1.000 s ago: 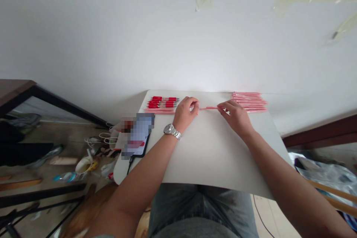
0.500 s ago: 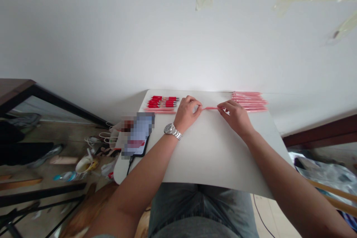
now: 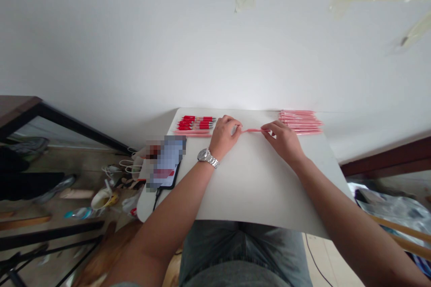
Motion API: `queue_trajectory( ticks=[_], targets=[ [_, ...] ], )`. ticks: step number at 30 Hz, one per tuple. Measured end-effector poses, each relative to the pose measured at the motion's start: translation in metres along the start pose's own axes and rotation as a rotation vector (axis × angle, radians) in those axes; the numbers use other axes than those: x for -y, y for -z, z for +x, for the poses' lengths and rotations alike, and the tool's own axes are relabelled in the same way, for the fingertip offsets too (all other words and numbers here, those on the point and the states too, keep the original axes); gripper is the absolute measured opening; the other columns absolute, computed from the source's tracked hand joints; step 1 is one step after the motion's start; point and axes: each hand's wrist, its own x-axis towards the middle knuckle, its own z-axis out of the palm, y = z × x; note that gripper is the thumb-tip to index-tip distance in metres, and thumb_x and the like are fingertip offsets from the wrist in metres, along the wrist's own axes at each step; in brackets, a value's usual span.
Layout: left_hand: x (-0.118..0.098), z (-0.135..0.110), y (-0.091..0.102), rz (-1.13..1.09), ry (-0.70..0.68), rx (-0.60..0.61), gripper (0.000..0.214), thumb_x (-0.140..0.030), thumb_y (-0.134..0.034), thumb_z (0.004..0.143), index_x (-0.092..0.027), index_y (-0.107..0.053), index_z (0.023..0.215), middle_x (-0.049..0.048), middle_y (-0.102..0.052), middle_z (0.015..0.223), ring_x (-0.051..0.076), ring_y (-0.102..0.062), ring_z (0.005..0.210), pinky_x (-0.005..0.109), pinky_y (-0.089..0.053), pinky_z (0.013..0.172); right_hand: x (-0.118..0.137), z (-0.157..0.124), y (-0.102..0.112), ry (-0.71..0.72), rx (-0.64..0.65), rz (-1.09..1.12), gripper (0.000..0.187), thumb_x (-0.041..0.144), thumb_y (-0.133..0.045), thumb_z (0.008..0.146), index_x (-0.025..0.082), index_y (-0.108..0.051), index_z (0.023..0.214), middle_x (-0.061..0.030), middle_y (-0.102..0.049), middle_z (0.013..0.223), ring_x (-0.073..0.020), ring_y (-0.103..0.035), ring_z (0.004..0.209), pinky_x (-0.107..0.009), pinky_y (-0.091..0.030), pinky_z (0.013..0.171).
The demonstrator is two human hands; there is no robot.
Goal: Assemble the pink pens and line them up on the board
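A thin pink strip [image 3: 252,130], too small to tell its kind, stretches between my hands above the white table [image 3: 249,188]. My left hand [image 3: 226,134] is closed, with thumb and fingertips pinching the strip's left end. At its right end, the fingertips of my right hand [image 3: 282,140] pinch it too. Left of my left hand lie several red pens [image 3: 197,123] in a row, with a few slim pink sticks [image 3: 193,134] just in front of them. Beyond my right hand is a stack of similar pink sticks [image 3: 299,121], some with a plastic-like shine.
A phone [image 3: 168,161], its screen blurred, rests on the table's left edge with a cable [image 3: 156,199] attached. The white wall [image 3: 215,45] rises behind the table. A dark-framed piece of furniture [image 3: 40,103] stands at left, above a cluttered floor. Plastic bags [image 3: 393,210] are at right.
Both hands have shifted very slightly left in the view, still pinching the strip. The strip looks slightly more bent. Pens and pink stacks stay in place.
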Motion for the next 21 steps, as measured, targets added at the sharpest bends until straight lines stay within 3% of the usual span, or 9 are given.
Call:
queue_trajectory(
  ticks=[9, 12, 21],
  targets=[
    [-0.001, 0.001, 0.002, -0.015, 0.02, -0.001, 0.019, -0.024, -0.059, 0.099, -0.022, -0.071, 0.085, 0.0056, -0.064, 0.102, 0.022, -0.06, 0.098, 0.04, -0.048, 0.099, -0.003, -0.001, 0.001, -0.032, -0.028, -0.024, 0.015, 0.026, -0.06, 0.098, 0.023, -0.073, 0.103, -0.0071, -0.072, 0.097, -0.0199, -0.065, 0.076, -0.032, -0.046, 0.067],
    [-0.002, 0.0, 0.002, -0.016, 0.005, 0.015, 0.013, -0.026, -0.062, 0.098, -0.023, -0.074, 0.092, 0.006, -0.063, 0.105, 0.022, -0.059, 0.1, 0.04, -0.048, 0.1, -0.004, 0.0, 0.0, -0.016, -0.027, -0.003, 0.015, 0.026, -0.059, 0.098, 0.023, -0.073, 0.103, -0.0077, -0.072, 0.097, -0.0204, -0.065, 0.076, -0.033, -0.047, 0.068],
    [-0.011, -0.004, -0.001, 0.001, -0.234, 0.258, 0.018, -0.034, -0.066, 0.097, -0.034, -0.079, 0.109, 0.0065, -0.06, 0.115, 0.023, -0.054, 0.104, 0.042, -0.047, 0.104, -0.008, 0.0, -0.002, -0.015, -0.02, 0.019, 0.014, 0.024, -0.06, 0.096, 0.021, -0.072, 0.103, -0.0078, -0.071, 0.095, -0.0211, -0.065, 0.077, -0.033, -0.048, 0.07]
  ],
)
